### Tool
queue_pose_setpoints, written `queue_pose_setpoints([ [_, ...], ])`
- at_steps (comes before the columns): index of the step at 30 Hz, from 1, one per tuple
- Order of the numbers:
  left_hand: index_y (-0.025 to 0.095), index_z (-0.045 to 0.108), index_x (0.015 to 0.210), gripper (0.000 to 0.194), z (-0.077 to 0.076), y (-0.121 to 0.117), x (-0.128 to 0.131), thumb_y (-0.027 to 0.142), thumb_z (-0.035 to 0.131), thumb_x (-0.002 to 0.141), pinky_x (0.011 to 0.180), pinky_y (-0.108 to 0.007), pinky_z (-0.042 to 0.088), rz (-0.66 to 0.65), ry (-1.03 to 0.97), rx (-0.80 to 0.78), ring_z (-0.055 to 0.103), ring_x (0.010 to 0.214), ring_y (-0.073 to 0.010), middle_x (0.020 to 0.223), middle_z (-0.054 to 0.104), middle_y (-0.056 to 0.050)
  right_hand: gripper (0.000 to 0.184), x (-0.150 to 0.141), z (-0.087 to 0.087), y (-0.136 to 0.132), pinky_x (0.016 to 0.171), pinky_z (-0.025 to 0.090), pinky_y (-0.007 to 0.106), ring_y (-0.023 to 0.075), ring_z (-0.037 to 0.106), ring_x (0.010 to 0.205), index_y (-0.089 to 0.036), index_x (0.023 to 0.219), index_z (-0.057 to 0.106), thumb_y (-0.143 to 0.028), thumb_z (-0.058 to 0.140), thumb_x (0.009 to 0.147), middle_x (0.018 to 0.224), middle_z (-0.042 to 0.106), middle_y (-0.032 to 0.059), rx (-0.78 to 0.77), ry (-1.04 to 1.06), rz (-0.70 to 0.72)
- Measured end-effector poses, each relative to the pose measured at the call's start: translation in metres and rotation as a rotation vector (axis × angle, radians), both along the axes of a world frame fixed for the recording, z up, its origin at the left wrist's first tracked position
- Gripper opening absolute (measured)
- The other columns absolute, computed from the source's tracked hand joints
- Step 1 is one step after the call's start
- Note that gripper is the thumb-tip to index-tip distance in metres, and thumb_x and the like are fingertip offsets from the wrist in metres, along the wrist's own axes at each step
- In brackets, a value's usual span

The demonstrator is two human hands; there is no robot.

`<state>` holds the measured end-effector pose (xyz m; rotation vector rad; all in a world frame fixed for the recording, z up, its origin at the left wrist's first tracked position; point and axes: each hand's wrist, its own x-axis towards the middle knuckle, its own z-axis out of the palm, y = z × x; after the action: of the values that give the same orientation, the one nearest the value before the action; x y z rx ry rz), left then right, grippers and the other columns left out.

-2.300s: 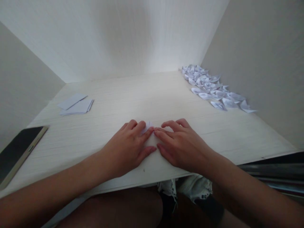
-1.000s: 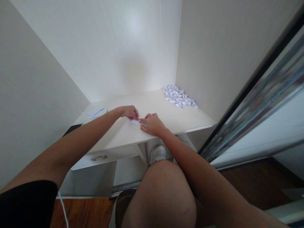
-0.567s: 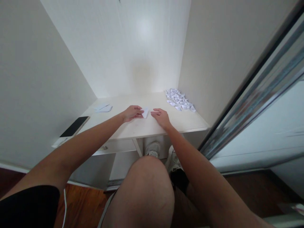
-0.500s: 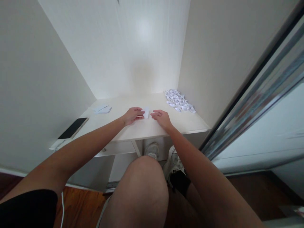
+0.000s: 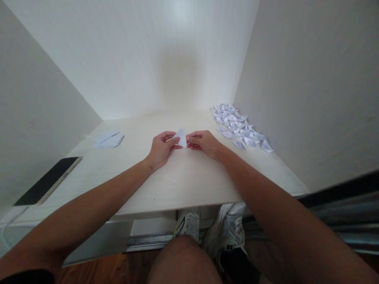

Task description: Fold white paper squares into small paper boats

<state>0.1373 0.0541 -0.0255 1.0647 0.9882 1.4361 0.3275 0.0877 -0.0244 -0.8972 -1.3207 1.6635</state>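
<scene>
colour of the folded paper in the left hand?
White: the folded paper looks plain, slightly bluish in this light. Best seen in the head view, the only one.

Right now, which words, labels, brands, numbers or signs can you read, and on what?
None can be read.
Phone: small mark on its pale edge, too blurred to read.
Shoes: dark marks, no legible letters.
Folded paper in the left hand, paper stack, folded pieces: no writing I can make out.

Left fingers [image 5: 169, 134] partly behind white paper [image 5: 182, 139]
</scene>
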Motion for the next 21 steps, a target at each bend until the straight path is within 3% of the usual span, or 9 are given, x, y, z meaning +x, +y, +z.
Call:
queue_pose_setpoints([
  [4,0.013,0.071,0.082,0.038,0.003,-0.005,-0.003,0.025,0.097,0.058,0.060,-0.025,0.065,-0.004,-0.033,-0.043,0.072,0.067,-0.0143,0.078,0.074,-0.002,0.025,0.002,0.004,0.022,0.072,0.059,0.022,0.0122,0.070,0.077,-0.013,0.088,0.081,-0.027,0.094,0.071,0.086,0.077,0.0063,-0.076,0.023,0.235],
  [8,0.013,0.072,0.082,0.033,0.006,-0.013,-0.003,0.021,0.096,0.060,0.059,-0.024,0.066,-0.005,-0.051,-0.100,0.072,0.064,-0.0127,0.075,0.074,-0.001,0.034,0.003,0.001,0.028,0.079,0.059,0.022,0.0110,0.070,0.080,-0.016,0.090,0.082,-0.035,0.098,0.066,0.088,0.077,0.0030,-0.085,0.073,0.315],
  [13,0.013,0.073,0.081,0.032,0.011,-0.014,-0.003,0.018,0.097,0.060,0.058,-0.022,0.066,-0.009,-0.075,-0.154,0.072,0.062,-0.0118,0.073,0.075,-0.001,0.035,0.000,-0.002,0.021,0.079,0.059,0.023,0.0104,0.070,0.078,-0.019,0.088,0.082,-0.032,0.100,0.061,0.084,0.078,-0.0001,-0.074,0.151,0.248],
  [21,0.014,0.072,0.085,0.032,0.012,-0.017,-0.002,0.017,0.095,0.063,0.058,-0.021,0.066,0.022,-0.066,-0.140,0.072,0.060,-0.0117,0.068,0.071,0.002,0.029,-0.001,0.002,0.014,0.080,0.059,0.026,0.0106,0.069,0.076,-0.017,0.089,0.081,-0.026,0.094,0.065,0.088,0.078,0.0021,-0.041,0.134,0.189],
])
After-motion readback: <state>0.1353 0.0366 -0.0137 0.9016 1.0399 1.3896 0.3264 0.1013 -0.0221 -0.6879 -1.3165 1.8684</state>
